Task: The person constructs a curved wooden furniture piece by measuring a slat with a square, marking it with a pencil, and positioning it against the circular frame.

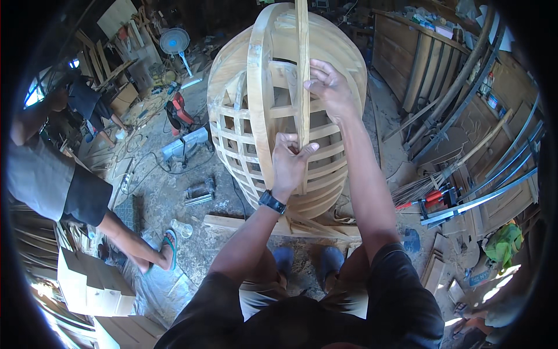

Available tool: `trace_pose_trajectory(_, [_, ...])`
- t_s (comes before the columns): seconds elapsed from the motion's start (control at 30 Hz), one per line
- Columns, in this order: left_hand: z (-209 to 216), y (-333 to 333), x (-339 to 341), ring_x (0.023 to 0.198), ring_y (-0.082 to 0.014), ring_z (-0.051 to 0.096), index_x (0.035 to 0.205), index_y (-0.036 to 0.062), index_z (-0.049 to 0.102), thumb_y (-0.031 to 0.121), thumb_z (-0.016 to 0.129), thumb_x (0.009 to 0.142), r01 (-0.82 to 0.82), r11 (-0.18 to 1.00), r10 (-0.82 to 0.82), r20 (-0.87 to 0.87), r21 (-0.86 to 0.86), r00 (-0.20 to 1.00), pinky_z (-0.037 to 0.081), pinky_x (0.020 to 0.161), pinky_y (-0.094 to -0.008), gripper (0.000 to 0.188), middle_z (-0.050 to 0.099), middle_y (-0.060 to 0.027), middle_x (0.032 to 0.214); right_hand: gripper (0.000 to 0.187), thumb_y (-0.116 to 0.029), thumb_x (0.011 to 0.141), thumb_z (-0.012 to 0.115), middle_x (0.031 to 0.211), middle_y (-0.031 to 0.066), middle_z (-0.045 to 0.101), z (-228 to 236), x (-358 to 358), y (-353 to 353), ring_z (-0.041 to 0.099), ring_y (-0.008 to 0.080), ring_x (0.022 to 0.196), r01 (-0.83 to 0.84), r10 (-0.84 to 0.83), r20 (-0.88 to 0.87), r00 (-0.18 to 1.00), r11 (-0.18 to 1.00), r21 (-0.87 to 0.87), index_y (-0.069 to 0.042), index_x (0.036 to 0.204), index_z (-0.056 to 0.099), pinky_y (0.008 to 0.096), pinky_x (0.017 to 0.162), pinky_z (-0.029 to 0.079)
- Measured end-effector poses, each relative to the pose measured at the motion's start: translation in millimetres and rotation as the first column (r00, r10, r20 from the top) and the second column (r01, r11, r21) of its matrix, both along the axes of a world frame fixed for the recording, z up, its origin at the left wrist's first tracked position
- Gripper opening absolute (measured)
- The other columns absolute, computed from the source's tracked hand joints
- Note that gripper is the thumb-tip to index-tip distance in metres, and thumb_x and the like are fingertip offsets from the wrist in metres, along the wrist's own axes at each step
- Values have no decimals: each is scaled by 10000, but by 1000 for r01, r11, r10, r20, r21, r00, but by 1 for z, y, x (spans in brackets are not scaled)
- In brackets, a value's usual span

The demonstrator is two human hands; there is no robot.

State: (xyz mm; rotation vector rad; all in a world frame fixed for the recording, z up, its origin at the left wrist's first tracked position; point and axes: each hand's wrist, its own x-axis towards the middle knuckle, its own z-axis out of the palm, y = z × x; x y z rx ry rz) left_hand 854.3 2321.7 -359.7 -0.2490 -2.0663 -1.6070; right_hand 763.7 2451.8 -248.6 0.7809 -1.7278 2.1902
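We have the wooden strip (303, 35) running along the slatted frame's (257, 87) near face, left hand (289, 167) gripping it low, right hand (332, 90) pinching it higher; we judge it could twist against the frame should that lighter fingertip hold slip.

Place: woodworking workshop | Signs: slatted wooden frame (258, 87); red clamp (433, 199); thin wood strips (418, 185); littered floor (157, 203)
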Motion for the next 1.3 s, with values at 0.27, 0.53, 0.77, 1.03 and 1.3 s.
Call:
trace_pose_trajectory(0.27, [-10, 3, -5, 821, -104, 583, 1194, 10, 483, 104, 775, 854, 349, 923, -352, -7, 162, 936, 507, 765, -266, 458, 617, -41, 926, 599, 71, 827, 664, 1371, 330, 514, -7, -15, 13, 550, 297, 1245, -10, 18, 55, 998, 990, -137, 8, 1391, 473, 357, 1068, 402])
trace_pose_trajectory(0.53, [-12, -31, -2, 994, -182, 636, 1128, -1, 610, 239, 810, 825, 484, 804, -354, 377, -345, 856, 511, 911, -324, 436, 648, -82, 1076, 476, 74, 860, 576, 1286, 124, 616, 7, -21, 20, 566, 195, 1212, -34, 2, -207, 978, 988, -151, 10, 1328, 511, 295, 1003, 448])
trace_pose_trajectory(0.77, [-42, -44, -19, 1151, -338, 588, 1196, -39, 561, 175, 756, 827, 245, 892, -220, 107, -381, 970, 462, 1009, -400, 469, 621, -238, 1160, 484, 95, 867, 560, 1308, 139, 599, 21, -3, -2, 560, 203, 1224, 42, -98, -264, 959, 977, -209, 20, 1341, 497, 293, 1032, 434])
trace_pose_trajectory(1.03, [-41, -32, -18, 1166, -406, 563, 1220, -39, 559, 182, 693, 878, 157, 848, -94, 149, -505, 984, 452, 996, -441, 429, 603, -256, 1210, 486, 132, 867, 516, 1320, 166, 588, 20, -2, -10, 551, 211, 1238, -79, 7, -267, 964, 963, -259, 41, 1343, 481, 305, 1048, 429])
trace_pose_trajectory(1.3, [-55, -30, -32, 1021, -370, 645, 1077, -9, 641, 148, 652, 904, 80, 877, -71, 36, -474, 997, 500, 896, -424, 234, 678, -212, 1040, 463, 124, 873, 524, 1306, 151, 596, 18, -6, -15, 557, 190, 1216, -99, 24, -315, 949, 969, -225, 38, 1328, 492, 292, 1032, 435])
